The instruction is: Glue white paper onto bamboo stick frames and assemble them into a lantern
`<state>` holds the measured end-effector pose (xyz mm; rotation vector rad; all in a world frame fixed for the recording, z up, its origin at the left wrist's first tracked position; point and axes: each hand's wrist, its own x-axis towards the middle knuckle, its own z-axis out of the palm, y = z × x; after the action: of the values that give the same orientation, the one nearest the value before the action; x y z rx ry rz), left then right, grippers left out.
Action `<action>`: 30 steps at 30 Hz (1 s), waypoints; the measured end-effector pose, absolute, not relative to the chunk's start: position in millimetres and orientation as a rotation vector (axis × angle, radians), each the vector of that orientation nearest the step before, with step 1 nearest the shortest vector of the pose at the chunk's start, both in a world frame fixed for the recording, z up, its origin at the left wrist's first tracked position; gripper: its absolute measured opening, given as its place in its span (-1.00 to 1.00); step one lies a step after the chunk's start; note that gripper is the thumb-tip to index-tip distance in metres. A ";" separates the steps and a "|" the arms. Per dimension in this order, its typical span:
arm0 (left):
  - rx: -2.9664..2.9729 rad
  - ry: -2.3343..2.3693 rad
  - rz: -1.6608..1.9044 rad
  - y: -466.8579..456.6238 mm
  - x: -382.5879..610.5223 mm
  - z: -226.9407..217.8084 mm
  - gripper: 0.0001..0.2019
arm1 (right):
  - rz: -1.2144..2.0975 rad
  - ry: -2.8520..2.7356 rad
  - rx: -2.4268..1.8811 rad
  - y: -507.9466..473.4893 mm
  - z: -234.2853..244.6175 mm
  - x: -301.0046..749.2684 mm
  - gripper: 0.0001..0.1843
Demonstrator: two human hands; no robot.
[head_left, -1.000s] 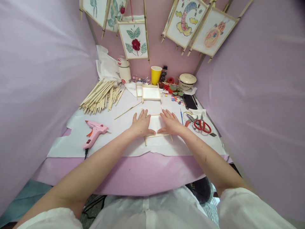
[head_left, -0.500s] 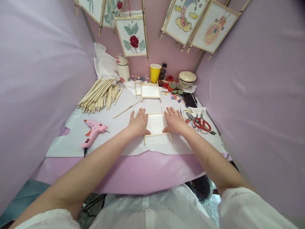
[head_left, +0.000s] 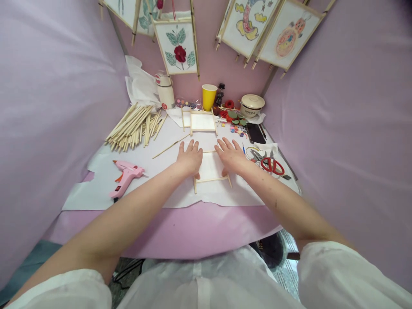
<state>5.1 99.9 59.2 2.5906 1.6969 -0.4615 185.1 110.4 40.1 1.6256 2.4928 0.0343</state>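
Observation:
A small wooden stick frame (head_left: 211,180) with a white panel (head_left: 211,167) lies flat on the white-covered table. My left hand (head_left: 190,159) rests over its left side, palm down with fingers stretched forward. Over the right side lies my right hand (head_left: 230,156), also palm down with its fingers spread. Both hands hide the frame's side sticks and upper corners in part; the lower stick ends show below them. Just beyond, a second stick frame (head_left: 203,130) with a white panel stands near the wall. A thin stick (head_left: 170,146) lies left of my left hand.
At left are a pink glue gun (head_left: 126,177) and a heap of wooden sticks (head_left: 130,128). Red-handled scissors (head_left: 273,166) and a black phone (head_left: 256,133) lie at right. A yellow cup (head_left: 209,98), a bottle (head_left: 165,92) and a lidded bowl (head_left: 252,105) stand behind. Framed pictures (head_left: 180,49) hang above.
Both hands have slid slightly forward along the frame and a little closer together. The frame has hardly shifted.

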 end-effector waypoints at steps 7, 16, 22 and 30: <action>2.551 1.687 -0.424 114.0 0.2 60.5 0.12 | -0.060 2.564 1.666 125.5 38.6 190.3 0.42; 2.522 1.782 -0.251 118.3 -8.6 61.3 0.03 | -0.074 2.636 1.714 104.5 52.9 180.9 0.13; 2.443 1.859 0.242 103.8 -32.0 44.7 -0.44 | -0.355 2.879 1.314 39.3 39.9 166.8 -0.12; 2.482 1.829 0.355 77.4 -40.5 7.9 -0.52 | -0.430 2.927 1.280 34.1 25.5 157.0 0.01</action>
<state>-40.5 77.4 7.9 2.4824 1.8286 0.3547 157.0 34.1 25.5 1.2801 2.9266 -0.4296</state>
